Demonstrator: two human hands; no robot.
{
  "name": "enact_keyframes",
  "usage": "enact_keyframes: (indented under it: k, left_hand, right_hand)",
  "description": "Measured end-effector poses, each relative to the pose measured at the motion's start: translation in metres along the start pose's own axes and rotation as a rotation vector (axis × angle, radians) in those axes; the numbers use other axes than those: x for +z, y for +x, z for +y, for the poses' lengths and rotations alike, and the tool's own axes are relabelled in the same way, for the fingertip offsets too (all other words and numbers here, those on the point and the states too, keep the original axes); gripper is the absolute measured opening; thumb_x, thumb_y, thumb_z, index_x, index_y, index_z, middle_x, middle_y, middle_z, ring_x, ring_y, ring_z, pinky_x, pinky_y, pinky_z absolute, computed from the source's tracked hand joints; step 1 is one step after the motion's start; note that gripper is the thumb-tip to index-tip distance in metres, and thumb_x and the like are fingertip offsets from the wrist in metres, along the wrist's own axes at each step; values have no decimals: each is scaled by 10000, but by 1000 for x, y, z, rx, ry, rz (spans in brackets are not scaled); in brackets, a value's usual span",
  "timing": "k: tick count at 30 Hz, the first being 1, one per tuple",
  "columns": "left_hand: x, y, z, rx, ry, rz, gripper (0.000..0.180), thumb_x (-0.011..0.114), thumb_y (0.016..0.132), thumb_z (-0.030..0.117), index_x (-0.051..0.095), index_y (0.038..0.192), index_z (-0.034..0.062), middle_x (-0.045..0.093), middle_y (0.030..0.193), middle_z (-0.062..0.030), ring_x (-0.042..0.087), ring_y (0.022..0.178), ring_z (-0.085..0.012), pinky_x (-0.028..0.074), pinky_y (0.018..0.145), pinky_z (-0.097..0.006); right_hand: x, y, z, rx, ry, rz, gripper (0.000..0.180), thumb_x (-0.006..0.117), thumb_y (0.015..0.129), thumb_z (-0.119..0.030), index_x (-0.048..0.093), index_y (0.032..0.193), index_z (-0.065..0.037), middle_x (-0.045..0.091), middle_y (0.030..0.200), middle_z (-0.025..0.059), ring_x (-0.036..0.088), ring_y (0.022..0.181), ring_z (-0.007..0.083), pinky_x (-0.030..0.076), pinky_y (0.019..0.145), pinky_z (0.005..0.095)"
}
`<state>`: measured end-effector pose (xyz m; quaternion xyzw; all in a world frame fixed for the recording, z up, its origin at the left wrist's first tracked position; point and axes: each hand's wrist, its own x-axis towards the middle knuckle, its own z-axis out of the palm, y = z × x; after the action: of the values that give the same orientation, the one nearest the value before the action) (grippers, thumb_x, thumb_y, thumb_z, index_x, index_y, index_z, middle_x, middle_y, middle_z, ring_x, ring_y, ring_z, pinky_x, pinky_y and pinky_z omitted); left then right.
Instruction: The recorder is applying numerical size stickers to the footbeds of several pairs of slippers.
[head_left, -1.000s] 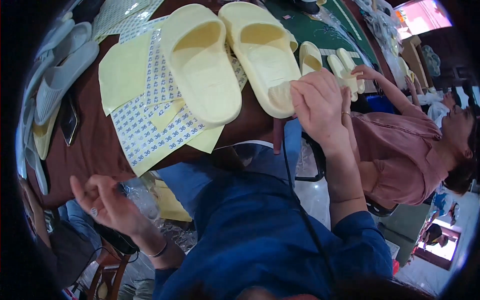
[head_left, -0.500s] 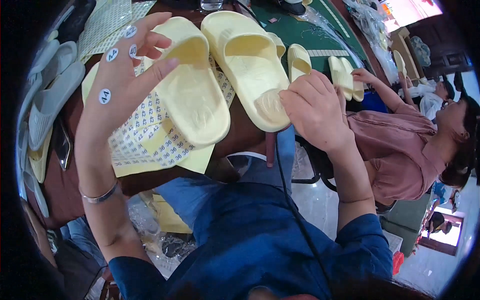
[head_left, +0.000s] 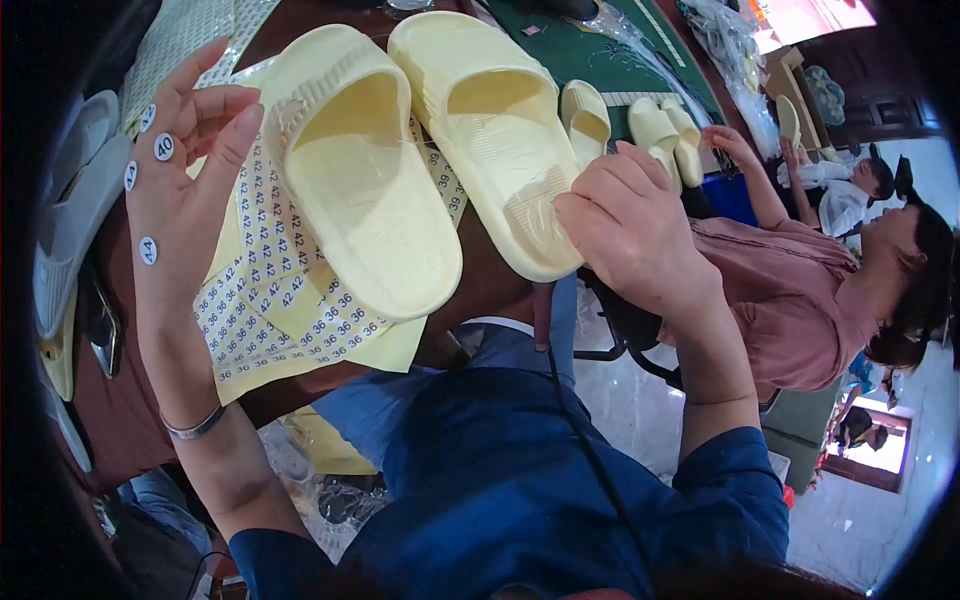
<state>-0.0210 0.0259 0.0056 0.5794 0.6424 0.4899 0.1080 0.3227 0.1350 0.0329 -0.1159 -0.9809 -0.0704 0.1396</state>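
The right hand (head_left: pixel 640 225) curls over the smooth foam right slipper's (head_left: pixel 490 120) heel, fingertips hidden. At nine o'clock, the left hand (head_left: pixel 180 190) spreads open, round stickers (head_left: pixel 163 147) on its fingers.

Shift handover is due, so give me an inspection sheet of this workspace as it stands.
Surface: dark brown table, largely covered.
Job's things: two pale yellow slide sandals, left slide and right slide, side by side; yellow sheets of round size stickers beneath the left slide.
Clutter: grey slides at the left edge; more yellow slides on a green mat; clear plastic bags beyond.
Hands: left hand raised open, round stickers on its fingers; right hand on the right slide's heel end.
Cables: a dark cord across the blue clothing.
Surroundings: a person in a pink top seated to the right, reaching to the table.
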Motion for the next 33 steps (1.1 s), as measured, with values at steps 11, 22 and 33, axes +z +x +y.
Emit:
enact_keyframes:
  k: [11,22,33]
  left_hand:
    - [-9,-2,-5,49,108,27,441,624,969,237,533,1389,139,714,1034,-58,683,982,-167,539,905,-339]
    - [-8,-3,-5,46,129,47,450,630,966,243,532,1393,141,713,1016,-60,681,984,-174,518,951,-356]
    - [-6,-5,-10,62,130,77,447,636,956,201,540,1388,140,715,1001,-64,679,939,-151,516,927,-330]
  right_hand:
    - [-4,12,-6,-13,-1,-96,172,656,703,-112,645,863,-50,563,856,64,589,888,253,467,919,469]
    - [-14,6,6,18,100,53,147,666,720,-85,651,859,-39,582,861,66,570,869,264,457,850,384]
    - [-15,15,-5,51,126,-104,237,705,724,-65,682,959,-41,604,926,99,593,929,300,482,847,416]
